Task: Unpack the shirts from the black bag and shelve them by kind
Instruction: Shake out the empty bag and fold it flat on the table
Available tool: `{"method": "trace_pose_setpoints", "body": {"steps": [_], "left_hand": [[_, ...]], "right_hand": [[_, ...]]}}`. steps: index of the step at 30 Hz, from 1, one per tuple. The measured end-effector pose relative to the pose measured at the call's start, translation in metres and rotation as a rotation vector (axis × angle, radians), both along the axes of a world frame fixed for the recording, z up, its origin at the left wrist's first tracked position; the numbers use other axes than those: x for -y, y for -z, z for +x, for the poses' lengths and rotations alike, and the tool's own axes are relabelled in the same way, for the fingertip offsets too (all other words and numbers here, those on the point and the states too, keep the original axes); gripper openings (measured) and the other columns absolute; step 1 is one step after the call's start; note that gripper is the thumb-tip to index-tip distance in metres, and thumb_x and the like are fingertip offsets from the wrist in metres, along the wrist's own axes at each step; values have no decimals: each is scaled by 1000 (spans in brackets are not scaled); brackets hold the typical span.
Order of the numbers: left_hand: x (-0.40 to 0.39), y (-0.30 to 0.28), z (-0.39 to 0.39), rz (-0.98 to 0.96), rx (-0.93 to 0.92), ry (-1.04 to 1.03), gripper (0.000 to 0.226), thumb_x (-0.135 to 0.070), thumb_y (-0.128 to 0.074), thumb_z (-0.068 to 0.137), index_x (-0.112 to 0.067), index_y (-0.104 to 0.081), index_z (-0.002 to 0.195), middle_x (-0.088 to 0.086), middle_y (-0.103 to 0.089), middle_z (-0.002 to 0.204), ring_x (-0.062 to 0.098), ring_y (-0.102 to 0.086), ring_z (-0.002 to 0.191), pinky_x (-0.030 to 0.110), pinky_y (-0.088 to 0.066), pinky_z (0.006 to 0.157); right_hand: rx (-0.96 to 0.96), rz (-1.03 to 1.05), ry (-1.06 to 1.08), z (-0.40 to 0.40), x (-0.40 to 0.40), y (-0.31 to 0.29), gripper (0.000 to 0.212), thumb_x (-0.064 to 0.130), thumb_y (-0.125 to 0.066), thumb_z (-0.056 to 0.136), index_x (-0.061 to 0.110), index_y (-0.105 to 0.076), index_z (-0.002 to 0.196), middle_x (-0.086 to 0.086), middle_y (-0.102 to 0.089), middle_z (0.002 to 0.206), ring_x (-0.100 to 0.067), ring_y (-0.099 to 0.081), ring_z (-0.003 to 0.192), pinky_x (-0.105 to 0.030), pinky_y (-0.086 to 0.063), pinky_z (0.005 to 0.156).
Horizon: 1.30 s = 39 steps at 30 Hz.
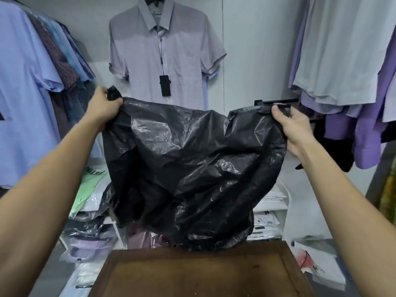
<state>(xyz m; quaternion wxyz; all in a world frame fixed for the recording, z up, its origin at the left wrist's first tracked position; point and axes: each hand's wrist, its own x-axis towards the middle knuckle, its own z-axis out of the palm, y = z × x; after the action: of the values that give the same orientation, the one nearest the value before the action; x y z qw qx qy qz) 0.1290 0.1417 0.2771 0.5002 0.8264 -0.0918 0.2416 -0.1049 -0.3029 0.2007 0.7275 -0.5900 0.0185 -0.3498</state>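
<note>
black bag: glossy, crinkled plastic | state: limp, sagging, stretched wide by its top edge | pose: hanging upright, held up at both upper corners | position: bottom just above the brown desk, in front of the shelves

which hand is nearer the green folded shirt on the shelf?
Left. The left hand grips the black bag above the green folded shirt; the right hand grips its far side.

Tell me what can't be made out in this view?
- Inside of the black bag: opaque plastic hides any contents.
- Shelves behind it: the bag covers their middle.
- Left hand and right hand: fingertips buried in bag folds.
- Hanging tag: print too small.
</note>
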Motion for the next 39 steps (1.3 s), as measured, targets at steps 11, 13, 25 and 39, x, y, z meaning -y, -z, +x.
{"method": "trace_pose_setpoints", "body": {"steps": [11,13,25,39], "left_hand": [[-10,-62,-63,-244,275,-108,20,-39,-52,100,-19,-55,94,4,-60,100,13,-53,95,26,-39,79],[-8,-72,-78,-248,312,-129,20,-42,-48,100,-24,-55,94,4,-62,105,19,-58,100,29,-40,85],[0,-123,-174,-74,565,-331,37,-46,-33,107,-15,-48,93,23,-63,118,42,-54,111,43,-36,85],[0,-41,-120,54,72,-309,44,-44,-44,103,-14,-61,129,25,-59,137,47,-54,126,50,-43,104]], "right_hand": [[44,-137,354,0,42,-80,23,43,-80,82,21,-74,78,-1,-76,88,-19,-73,87,-46,-61,90],[28,-161,416,1,50,-91,40,60,-75,69,20,-75,73,1,-77,87,-20,-73,89,-48,-60,89],[56,-386,709,-71,43,-133,33,30,-39,108,12,-64,120,-7,-65,116,-24,-55,107,-24,-34,82],[-82,-778,738,-94,44,-130,31,37,-44,107,13,-63,110,-17,-69,118,-38,-61,111,-38,-38,81]]}}
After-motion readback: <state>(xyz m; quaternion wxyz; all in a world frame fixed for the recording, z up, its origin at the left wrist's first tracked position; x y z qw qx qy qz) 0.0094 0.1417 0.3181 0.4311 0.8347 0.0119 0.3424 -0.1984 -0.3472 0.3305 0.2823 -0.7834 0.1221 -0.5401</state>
